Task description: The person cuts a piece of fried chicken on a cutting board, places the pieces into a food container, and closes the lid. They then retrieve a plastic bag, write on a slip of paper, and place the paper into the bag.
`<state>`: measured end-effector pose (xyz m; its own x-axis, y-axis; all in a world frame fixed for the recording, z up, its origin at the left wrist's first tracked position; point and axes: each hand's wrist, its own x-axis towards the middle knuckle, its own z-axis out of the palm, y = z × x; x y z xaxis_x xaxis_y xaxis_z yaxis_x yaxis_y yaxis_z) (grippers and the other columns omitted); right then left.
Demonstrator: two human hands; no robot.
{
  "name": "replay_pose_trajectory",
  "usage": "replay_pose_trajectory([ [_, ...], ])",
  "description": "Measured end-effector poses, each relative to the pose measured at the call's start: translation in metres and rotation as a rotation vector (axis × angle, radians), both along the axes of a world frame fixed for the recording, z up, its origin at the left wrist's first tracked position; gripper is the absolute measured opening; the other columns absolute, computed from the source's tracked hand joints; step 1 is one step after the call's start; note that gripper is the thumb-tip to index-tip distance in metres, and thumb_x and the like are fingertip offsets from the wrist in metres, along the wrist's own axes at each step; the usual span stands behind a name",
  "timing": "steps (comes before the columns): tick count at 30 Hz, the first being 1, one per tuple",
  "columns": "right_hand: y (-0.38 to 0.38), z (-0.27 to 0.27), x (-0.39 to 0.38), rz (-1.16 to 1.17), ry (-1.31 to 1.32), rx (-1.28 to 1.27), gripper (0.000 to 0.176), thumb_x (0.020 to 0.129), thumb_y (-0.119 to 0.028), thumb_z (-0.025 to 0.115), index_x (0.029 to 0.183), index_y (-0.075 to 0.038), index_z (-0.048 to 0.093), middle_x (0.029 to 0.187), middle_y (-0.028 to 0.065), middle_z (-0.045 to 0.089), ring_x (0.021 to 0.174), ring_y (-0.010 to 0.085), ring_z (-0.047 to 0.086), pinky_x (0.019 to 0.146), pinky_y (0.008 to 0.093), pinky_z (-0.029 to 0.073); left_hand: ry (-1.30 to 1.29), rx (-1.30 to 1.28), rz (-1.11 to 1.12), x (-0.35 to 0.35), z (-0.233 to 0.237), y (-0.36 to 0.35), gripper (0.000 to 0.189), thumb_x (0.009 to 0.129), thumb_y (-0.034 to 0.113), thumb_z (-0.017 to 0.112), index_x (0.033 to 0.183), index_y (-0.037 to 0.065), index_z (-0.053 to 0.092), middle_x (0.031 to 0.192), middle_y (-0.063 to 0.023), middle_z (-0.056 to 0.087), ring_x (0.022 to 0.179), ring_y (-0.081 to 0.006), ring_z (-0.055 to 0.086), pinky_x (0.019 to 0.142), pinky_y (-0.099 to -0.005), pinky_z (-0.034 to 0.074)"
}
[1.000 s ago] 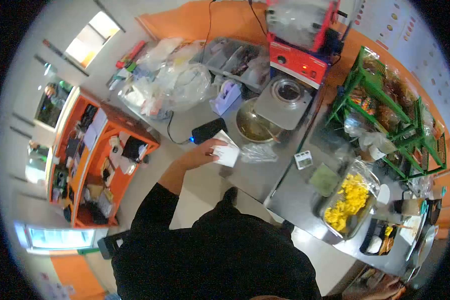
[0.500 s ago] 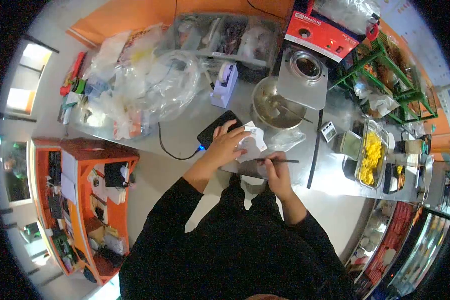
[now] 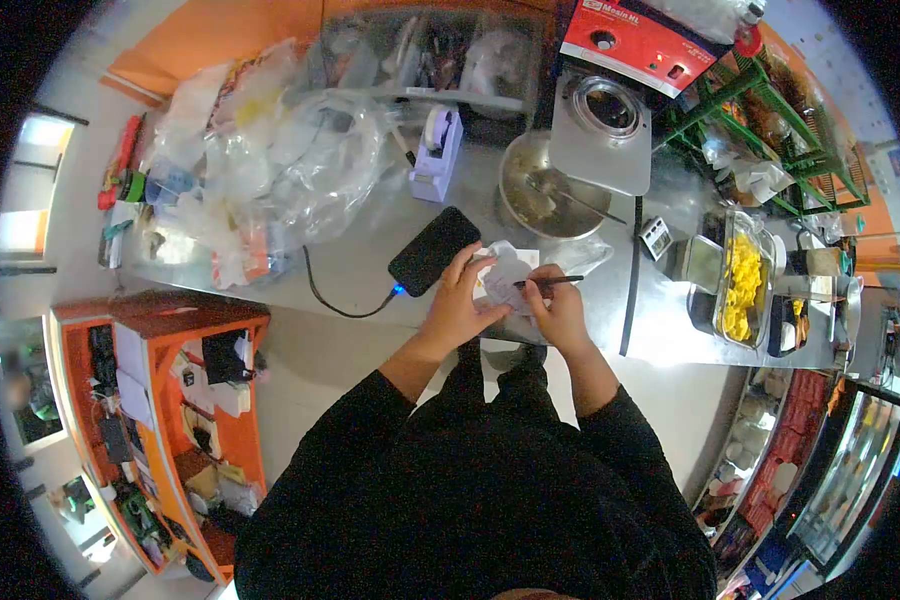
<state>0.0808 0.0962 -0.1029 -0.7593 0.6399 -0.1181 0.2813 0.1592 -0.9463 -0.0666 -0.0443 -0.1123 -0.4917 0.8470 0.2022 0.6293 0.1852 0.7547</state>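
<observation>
My left hand (image 3: 458, 312) holds small white papers (image 3: 506, 268) at the counter's front edge, its thumb on the near side and its fingers along the left. In my right hand (image 3: 558, 312) is a slim dark pen (image 3: 562, 281), its tip at the paper. What is written there is too small to read. Just left of the papers lies a black phone (image 3: 434, 250) with a cable plugged in and a blue light at the plug. A clear plastic bag (image 3: 588, 258) rests right of the papers, in front of a metal bowl (image 3: 545, 210) with a utensil in it.
Behind the phone stands a lilac tape dispenser (image 3: 435, 165). Piled plastic bags (image 3: 260, 180) cover the counter's left. Rightward are a red sealing machine (image 3: 635, 45), a small timer (image 3: 656, 238), a container of yellow food (image 3: 742, 280) and a green rack (image 3: 770, 130). An orange shelf (image 3: 185, 325) is lower left.
My right hand has brought the pen up and onto the paper. My left hand has shifted off the phone's edge and now grips the papers. The view has tilted slightly.
</observation>
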Motion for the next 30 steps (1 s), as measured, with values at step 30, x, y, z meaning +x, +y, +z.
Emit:
replay_pose_trajectory([
  [30, 0.018, -0.014, -0.014, 0.178, 0.027, -0.039, 0.011, 0.094, -0.011, 0.063, 0.098, -0.002, 0.060, 0.080, 0.0098, 0.062, 0.068, 0.0140, 0.057, 0.062, 0.0289, 0.047, -0.213, -0.009, -0.022, 0.002, -0.016, -0.004, 0.075, 0.071, 0.022, 0.086, 0.138, 0.010, 0.053, 0.152, -0.0196, 0.030, 0.136, -0.0409, 0.040, 0.108, -0.0447, 0.042],
])
